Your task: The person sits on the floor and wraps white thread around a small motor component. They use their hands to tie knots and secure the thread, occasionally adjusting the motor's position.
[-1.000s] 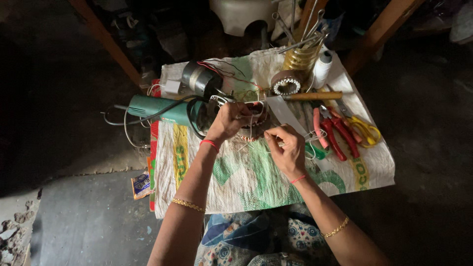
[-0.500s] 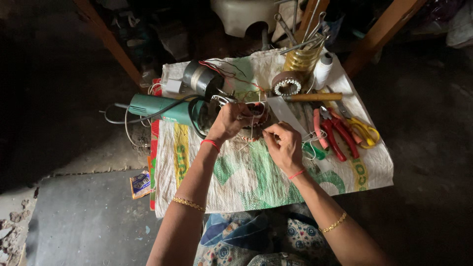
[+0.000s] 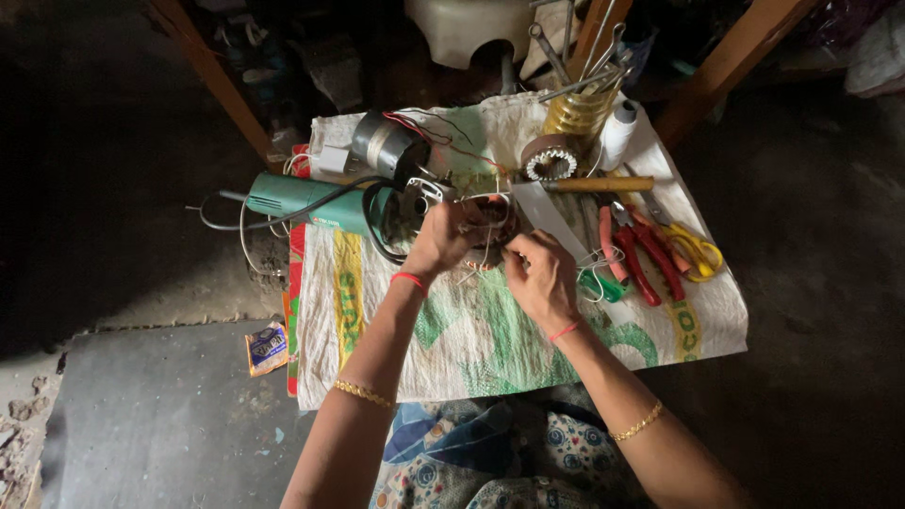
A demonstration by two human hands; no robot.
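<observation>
Both hands meet at frame centre over a small wound coil [image 3: 490, 226]: the left hand [image 3: 443, 240] grips it, the right hand [image 3: 539, 273] pinches its thin wire. Crowding it are a green grinder [image 3: 311, 203] at left, red pliers [image 3: 646, 254] and yellow scissors [image 3: 698, 253] at right, all on a printed sack [image 3: 471, 330].

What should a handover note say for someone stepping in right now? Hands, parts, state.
Left hand grips the round wound coil part on the woven sack. Right hand pinches thin wire at the part's near edge. Green angle grinder lies left of the hands; red pliers and yellow scissors lie right, untouched. Loose wire ends hang from the part; how far the wiring has got cannot be told.
</observation>
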